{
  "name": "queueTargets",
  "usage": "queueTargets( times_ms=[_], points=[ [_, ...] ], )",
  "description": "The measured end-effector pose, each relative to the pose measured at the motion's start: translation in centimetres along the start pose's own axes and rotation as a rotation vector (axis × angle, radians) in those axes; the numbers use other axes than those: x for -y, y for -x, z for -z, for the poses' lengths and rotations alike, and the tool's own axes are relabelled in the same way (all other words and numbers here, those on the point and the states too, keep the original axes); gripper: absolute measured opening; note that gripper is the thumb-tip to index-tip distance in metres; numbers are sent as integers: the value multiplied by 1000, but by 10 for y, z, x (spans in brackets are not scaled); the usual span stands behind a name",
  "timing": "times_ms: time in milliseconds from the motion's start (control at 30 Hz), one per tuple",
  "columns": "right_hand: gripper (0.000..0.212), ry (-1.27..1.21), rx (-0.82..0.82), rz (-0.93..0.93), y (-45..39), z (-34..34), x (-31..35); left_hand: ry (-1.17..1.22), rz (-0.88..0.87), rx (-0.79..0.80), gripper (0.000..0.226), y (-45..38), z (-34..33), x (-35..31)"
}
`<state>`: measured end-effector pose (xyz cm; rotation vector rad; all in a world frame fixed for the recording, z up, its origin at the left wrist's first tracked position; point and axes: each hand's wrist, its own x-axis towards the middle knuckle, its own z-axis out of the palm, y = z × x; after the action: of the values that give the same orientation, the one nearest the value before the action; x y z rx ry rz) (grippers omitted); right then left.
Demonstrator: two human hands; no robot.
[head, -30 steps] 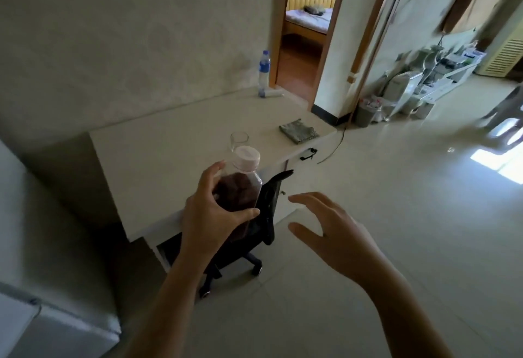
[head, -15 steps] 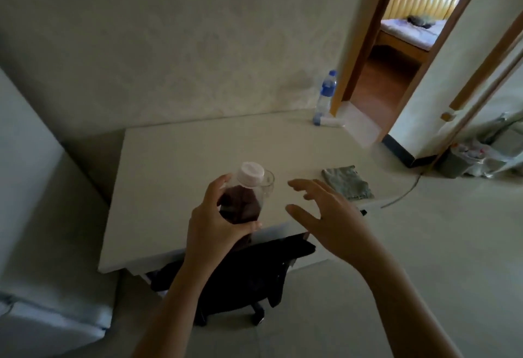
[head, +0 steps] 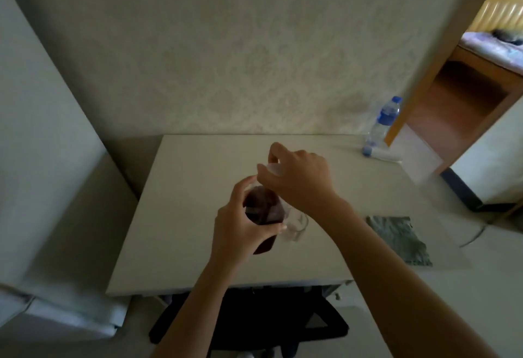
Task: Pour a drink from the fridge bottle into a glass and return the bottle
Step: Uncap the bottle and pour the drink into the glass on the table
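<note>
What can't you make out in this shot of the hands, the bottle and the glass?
Head view only:
- Cap: mostly covered by the right hand; loosened or not, unclear.
- Glass: partly behind the dark bottle and the left hand; contents unclear.
- Water bottle label: too small.
- Chair: hidden under the table.

Dark reddish-brown bottle [head: 263, 207], green cloth [head: 399, 240]

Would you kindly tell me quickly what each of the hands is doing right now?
Left hand: closed around the dark drink bottle, held over the desk.
Right hand: fingers closed on the bottle's pale cap.
</note>
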<state>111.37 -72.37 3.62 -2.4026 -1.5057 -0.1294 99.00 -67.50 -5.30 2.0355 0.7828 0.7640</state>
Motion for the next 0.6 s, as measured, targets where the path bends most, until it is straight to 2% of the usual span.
queueTargets(
  times_ms=[233, 367, 467, 600],
  points=[
    [28, -36, 73, 296, -27, 6, -19, -39, -11, -51, 95, -23, -5, 2],
    [37, -142, 182, 441, -39, 17, -29, 33, -3, -57, 92, -31, -10, 1],
    [21, -192, 248, 528, -46, 19, -41, 27, -7, -68, 92, -35, -10, -1],
    [20, -204, 360, 581, -54, 24, -49, 31, 12, -69, 94, -41, -12, 3]
  ],
)
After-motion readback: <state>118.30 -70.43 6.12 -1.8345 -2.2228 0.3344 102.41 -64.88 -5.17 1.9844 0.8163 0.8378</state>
